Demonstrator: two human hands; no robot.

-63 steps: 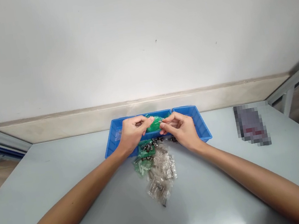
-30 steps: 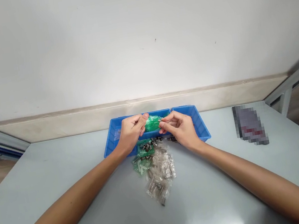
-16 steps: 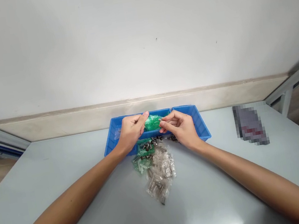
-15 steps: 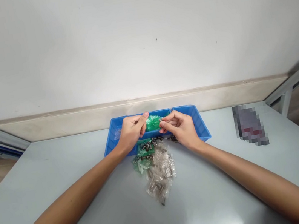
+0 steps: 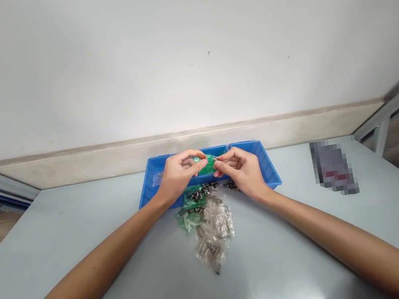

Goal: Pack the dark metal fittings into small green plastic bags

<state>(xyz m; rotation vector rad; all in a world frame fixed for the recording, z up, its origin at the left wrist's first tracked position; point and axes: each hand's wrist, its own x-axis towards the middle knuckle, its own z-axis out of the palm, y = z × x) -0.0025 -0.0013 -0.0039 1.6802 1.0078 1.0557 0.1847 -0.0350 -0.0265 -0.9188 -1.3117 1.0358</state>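
A small green plastic bag point(image 5: 206, 166) is stretched between my two hands, above the blue bins. My left hand point(image 5: 179, 174) pinches its left side, thumb and forefinger together near the top edge. My right hand point(image 5: 240, 167) is closed at the bag's right edge, where a small shiny bit shows at the fingertips; I cannot make out what that bit is. Just below the hands lie green bags point(image 5: 194, 197) with dark metal screws on and around them. Clear plastic bags point(image 5: 216, 215) holding small metal parts are heaped nearer to me.
Blue plastic bins point(image 5: 268, 168) stand side by side at the back of the grey table point(image 5: 148, 280), partly behind my hands. Clear plastic point(image 5: 157, 179) lies in the left bin. A blurred-out dark item point(image 5: 334, 167) lies at the right. A wall rises behind the table.
My left hand has shifted its grip toward the right along the green bag, its fingers now closer to my right hand. Less of the bag shows. My right hand has hardly moved.
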